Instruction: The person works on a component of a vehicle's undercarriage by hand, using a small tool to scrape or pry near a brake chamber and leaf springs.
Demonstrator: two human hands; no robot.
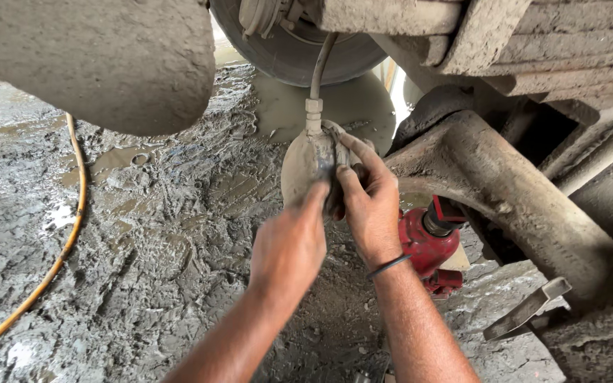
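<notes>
Brake chamber (306, 167), mud-caked, hangs on its hose (321, 64) under the axle, gripped from both sides.
Right hand (370, 202) fingers wrap its clamp edge; left hand (289, 245) fingers press the near face. Best kept steady, hose unstrained; red bottle jack (427, 245) stands just beside.

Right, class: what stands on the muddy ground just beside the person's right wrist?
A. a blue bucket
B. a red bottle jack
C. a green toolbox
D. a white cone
B: a red bottle jack stands on the muddy ground next to the right hand's wrist, under the mud-caked axle beam.
</notes>
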